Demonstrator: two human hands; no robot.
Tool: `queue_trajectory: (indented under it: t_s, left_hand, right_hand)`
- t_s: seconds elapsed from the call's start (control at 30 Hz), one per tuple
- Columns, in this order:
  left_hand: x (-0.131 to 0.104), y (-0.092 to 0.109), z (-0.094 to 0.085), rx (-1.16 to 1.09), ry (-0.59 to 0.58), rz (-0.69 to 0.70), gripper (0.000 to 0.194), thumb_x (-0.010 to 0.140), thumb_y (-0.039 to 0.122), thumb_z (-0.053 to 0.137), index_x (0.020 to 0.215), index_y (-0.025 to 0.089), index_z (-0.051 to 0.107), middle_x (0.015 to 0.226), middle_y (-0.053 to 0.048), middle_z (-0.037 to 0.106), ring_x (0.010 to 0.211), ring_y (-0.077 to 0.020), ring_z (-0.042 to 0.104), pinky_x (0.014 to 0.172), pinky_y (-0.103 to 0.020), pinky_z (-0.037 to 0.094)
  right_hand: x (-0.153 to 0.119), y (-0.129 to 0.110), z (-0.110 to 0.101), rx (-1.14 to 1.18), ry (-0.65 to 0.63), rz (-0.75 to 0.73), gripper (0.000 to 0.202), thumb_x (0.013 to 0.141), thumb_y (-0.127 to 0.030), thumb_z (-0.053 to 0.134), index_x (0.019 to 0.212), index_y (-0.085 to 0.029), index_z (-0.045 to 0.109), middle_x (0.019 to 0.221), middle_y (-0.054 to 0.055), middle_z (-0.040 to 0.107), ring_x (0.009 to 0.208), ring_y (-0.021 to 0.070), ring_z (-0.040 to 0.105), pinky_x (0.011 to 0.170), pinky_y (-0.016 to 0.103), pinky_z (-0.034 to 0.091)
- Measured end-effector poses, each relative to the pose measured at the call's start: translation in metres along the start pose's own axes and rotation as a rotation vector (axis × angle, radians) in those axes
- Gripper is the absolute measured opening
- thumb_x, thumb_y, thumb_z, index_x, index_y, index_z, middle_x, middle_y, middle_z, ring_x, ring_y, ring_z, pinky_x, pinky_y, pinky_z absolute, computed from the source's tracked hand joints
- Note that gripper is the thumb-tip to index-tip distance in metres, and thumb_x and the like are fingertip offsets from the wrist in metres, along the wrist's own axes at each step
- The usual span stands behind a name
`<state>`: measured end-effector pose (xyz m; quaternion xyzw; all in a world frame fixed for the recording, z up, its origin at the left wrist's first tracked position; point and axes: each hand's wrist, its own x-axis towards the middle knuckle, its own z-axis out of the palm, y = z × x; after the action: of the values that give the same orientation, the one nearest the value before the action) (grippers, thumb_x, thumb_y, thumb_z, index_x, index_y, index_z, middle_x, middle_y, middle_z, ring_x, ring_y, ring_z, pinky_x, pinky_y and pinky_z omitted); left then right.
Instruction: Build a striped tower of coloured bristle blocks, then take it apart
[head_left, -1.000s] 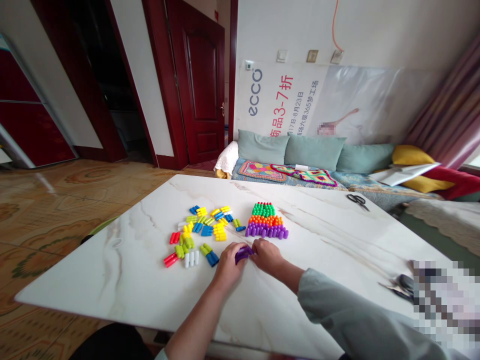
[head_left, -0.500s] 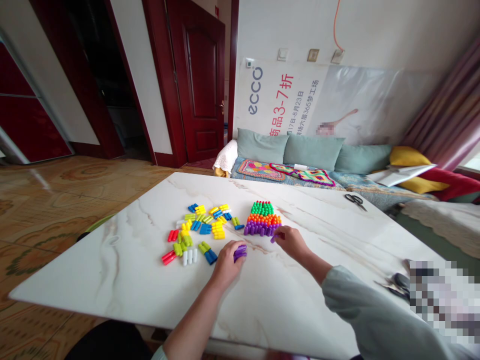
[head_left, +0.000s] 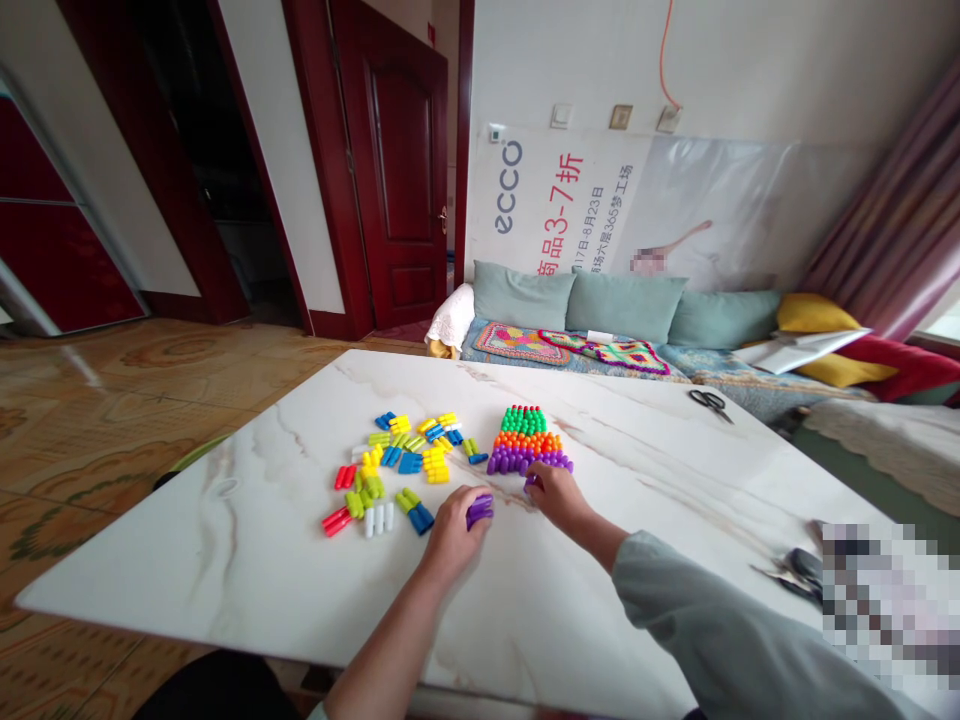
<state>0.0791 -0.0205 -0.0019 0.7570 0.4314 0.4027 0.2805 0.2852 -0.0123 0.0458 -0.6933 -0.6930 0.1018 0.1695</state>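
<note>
My left hand [head_left: 455, 527] rests on the table, its fingers closed around several purple plastic pegs [head_left: 480, 510]. To its right, my right hand [head_left: 556, 494] is closed with a small purple peg [head_left: 532, 484] at its fingertips, just in front of the upright pegs. Those stand in tight rows: purple ones [head_left: 510, 461] nearest me, then orange ones [head_left: 517, 440], green ones [head_left: 524, 420] and a few red ones at the back. Left of them lie loose groups of yellow pegs [head_left: 436, 464], blue pegs [head_left: 410, 463], lime pegs [head_left: 371, 487], white pegs [head_left: 379, 519] and red pegs [head_left: 345, 477].
The white marbled table [head_left: 247, 570] carries black scissors [head_left: 710, 402] at its far right. Another dark-handled tool [head_left: 799, 573] lies near the right edge beside a blurred-out item. A sofa with cushions [head_left: 628, 304] stands behind the table.
My right hand has moved left along the front of the purple row, from its right end towards the middle. More purple pegs show at the right end. My left hand has barely moved.
</note>
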Motion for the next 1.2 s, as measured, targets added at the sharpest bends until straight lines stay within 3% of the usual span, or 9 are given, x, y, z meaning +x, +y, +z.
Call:
queue_trajectory:
  t_s: [0.27, 0.4, 0.47, 0.63, 0.87, 1.03, 1.2]
  left_hand:
    - [-0.001, 0.001, 0.000, 0.005, 0.007, 0.009, 0.041, 0.071, 0.006, 0.058, 0.110, 0.021, 0.061, 0.107, -0.006, 0.065, 0.104, -0.0218, 0.059, 0.095, -0.037, 0.046]
    - [-0.001, -0.001, 0.000, -0.004, 0.007, 0.029, 0.042, 0.071, 0.005, 0.058, 0.110, 0.021, 0.061, 0.107, -0.006, 0.065, 0.104, -0.0212, 0.059, 0.095, -0.037, 0.046]
    - [-0.001, -0.002, 0.001, -0.007, 0.015, 0.035, 0.042, 0.071, 0.005, 0.058, 0.110, 0.021, 0.061, 0.106, -0.006, 0.065, 0.104, -0.0211, 0.059, 0.095, -0.036, 0.046]
    - [-0.001, -0.004, 0.001, -0.007, 0.027, 0.035, 0.043, 0.071, 0.005, 0.059, 0.110, 0.021, 0.061, 0.106, -0.005, 0.065, 0.104, -0.0210, 0.059, 0.095, -0.037, 0.046]
    - [-0.001, -0.002, 0.000, -0.063, 0.044, -0.035, 0.042, 0.074, 0.009, 0.061, 0.114, 0.021, 0.060, 0.109, -0.006, 0.067, 0.104, -0.0217, 0.061, 0.096, -0.040, 0.048]
    - [-0.001, -0.004, 0.003, -0.230, 0.051, -0.046, 0.044, 0.073, 0.011, 0.063, 0.116, 0.020, 0.059, 0.114, -0.008, 0.065, 0.103, -0.0204, 0.063, 0.090, -0.035, 0.053]
    - [-0.001, -0.005, 0.006, -0.322, 0.049, -0.050, 0.051, 0.073, 0.008, 0.062, 0.122, 0.019, 0.055, 0.111, -0.008, 0.065, 0.097, -0.0189, 0.066, 0.083, -0.032, 0.057]
  right_hand:
    - [-0.001, -0.013, 0.005, -0.007, 0.083, 0.067, 0.028, 0.080, -0.017, 0.056, 0.107, -0.011, 0.058, 0.083, 0.009, 0.069, 0.075, 0.0185, 0.061, 0.061, 0.024, 0.035]
    - [-0.008, -0.009, 0.002, -0.005, 0.070, 0.027, 0.012, 0.080, -0.022, 0.055, 0.084, -0.016, 0.065, 0.077, 0.007, 0.067, 0.070, 0.0172, 0.060, 0.059, 0.024, 0.036]
    - [-0.012, -0.007, 0.003, 0.011, 0.032, -0.042, 0.010, 0.078, -0.022, 0.058, 0.081, -0.019, 0.067, 0.084, 0.004, 0.068, 0.071, 0.0145, 0.060, 0.063, 0.023, 0.039]
    - [-0.017, -0.008, 0.007, 0.001, -0.015, -0.156, 0.029, 0.078, -0.018, 0.054, 0.104, -0.021, 0.068, 0.106, 0.005, 0.066, 0.081, 0.0148, 0.062, 0.072, 0.023, 0.043]
    - [-0.014, -0.018, 0.004, 0.014, -0.025, -0.067, 0.045, 0.077, -0.018, 0.058, 0.122, -0.018, 0.058, 0.111, 0.007, 0.066, 0.083, 0.0173, 0.063, 0.072, 0.025, 0.044]
    - [-0.013, -0.030, 0.013, 0.241, -0.033, -0.096, 0.036, 0.078, -0.027, 0.061, 0.114, -0.020, 0.063, 0.100, 0.004, 0.070, 0.070, 0.0142, 0.063, 0.069, 0.026, 0.046]
    - [-0.011, -0.035, 0.025, 0.381, -0.095, -0.137, 0.021, 0.071, -0.018, 0.064, 0.092, -0.019, 0.070, 0.085, 0.002, 0.072, 0.068, 0.0142, 0.064, 0.065, 0.024, 0.047]
